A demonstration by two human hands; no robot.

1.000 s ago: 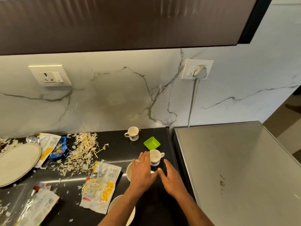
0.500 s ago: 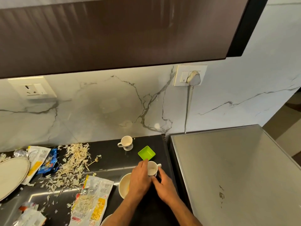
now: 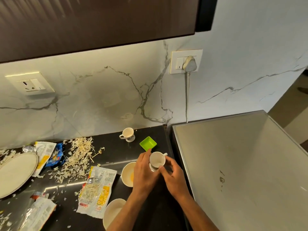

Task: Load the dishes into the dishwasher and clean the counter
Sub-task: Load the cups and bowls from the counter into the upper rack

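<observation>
Both hands are gripping a white cup (image 3: 157, 160) on the black counter (image 3: 116, 152).
Left to right: plate (image 3: 15, 172) and wrappers (image 3: 97, 191) are lying among scraps, a bowl (image 3: 127, 174) is sitting just left of the left hand (image 3: 144, 174), whose fingers are curling round the cup's left side; right hand (image 3: 174, 177) is pinching its near rim. Green dish (image 3: 148, 143) is sitting just behind the cup.

Setting was a home kitchen. Evidence: dark counter (image 3: 146, 212) under a dark wall cabinet (image 3: 100, 19), marble-look backsplash (image 3: 93, 100) with wall sockets (image 3: 186, 61), teacups (image 3: 128, 134), bowls (image 3: 127, 174), a plate (image 3: 15, 172), and food wrappers (image 3: 97, 192).
</observation>
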